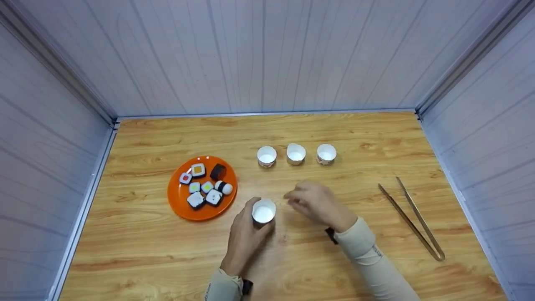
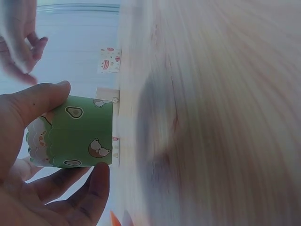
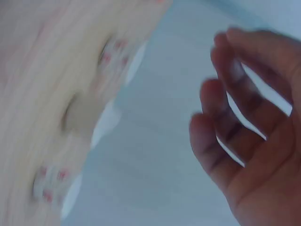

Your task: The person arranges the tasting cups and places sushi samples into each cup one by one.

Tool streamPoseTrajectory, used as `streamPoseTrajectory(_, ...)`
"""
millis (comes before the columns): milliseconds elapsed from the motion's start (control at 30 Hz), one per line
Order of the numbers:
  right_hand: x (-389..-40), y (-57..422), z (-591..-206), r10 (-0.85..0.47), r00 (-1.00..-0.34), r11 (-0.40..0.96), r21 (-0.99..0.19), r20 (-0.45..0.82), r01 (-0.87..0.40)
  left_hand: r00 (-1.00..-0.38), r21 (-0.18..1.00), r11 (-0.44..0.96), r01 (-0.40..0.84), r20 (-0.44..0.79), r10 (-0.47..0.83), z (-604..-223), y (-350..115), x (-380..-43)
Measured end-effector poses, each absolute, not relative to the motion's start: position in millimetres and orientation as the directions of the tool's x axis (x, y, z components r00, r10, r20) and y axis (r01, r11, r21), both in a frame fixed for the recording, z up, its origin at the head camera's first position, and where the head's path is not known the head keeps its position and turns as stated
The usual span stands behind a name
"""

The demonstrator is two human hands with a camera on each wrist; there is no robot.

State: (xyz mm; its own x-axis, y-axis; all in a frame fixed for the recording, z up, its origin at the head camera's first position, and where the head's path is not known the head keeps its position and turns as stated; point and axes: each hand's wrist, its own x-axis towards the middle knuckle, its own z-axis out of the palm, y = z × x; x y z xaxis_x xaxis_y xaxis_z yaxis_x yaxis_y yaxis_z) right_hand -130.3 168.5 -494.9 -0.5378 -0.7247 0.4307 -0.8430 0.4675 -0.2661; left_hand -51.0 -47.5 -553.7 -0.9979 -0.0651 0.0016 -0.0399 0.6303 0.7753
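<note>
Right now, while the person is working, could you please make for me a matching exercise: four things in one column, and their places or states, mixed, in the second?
Column one:
1. Green cup
2. Orange plate
3. Metal tongs
4. Right hand

Column two:
A. Lying on the right side of the table
B. Holding nothing
C. Held by the left hand
D. Bearing sushi-like pieces

Right pairs: 1-C, 2-D, 3-A, 4-B.

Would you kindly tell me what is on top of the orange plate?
The orange plate holds eight sushi pieces, including one with a red centre; the plate's surface directly beneath them is covered and cannot be seen.
</note>
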Motion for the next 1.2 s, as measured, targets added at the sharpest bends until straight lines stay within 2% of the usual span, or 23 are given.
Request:
streamPoseTrajectory(133, -114.2, 150.1, -501.9, -0.822, -0.453, 0.398, -0.222, 0.344, -0.890, -0.998, 0.776, 0.631, 0.013, 0.053, -0.045, -553.8, -47.9, -48.9)
streamPoseTrajectory(267, -105.4, 139.2, -510.3, -0.854, -0.470, 0.430, -0.205, 0.225, -0.879, -0.996, 0.777, 0.627, 0.050, 0.089, -0.031, -554.5, -47.8, -47.3)
streamPoseTrajectory(367, -103.3, 134.4, -515.1, -0.854, -0.486, 0.449, -0.209, 0.188, -0.869, -0.994, 0.778, 0.625, 0.065, 0.104, -0.027, -555.6, -47.7, -47.0)
streamPoseTrajectory(1000, -109.0, 140.1, -516.0, -0.849, -0.451, 0.366, -0.307, 0.277, -0.878, -0.992, 0.775, 0.625, 0.093, 0.127, -0.010, -558.3, -47.9, -47.3)
streamPoseTrajectory(1200, -110.5, 146.5, -507.1, -0.818, -0.447, 0.342, -0.318, 0.362, -0.884, -0.993, 0.782, 0.619, 0.073, 0.113, -0.025, -558.9, -49.3, -47.7)
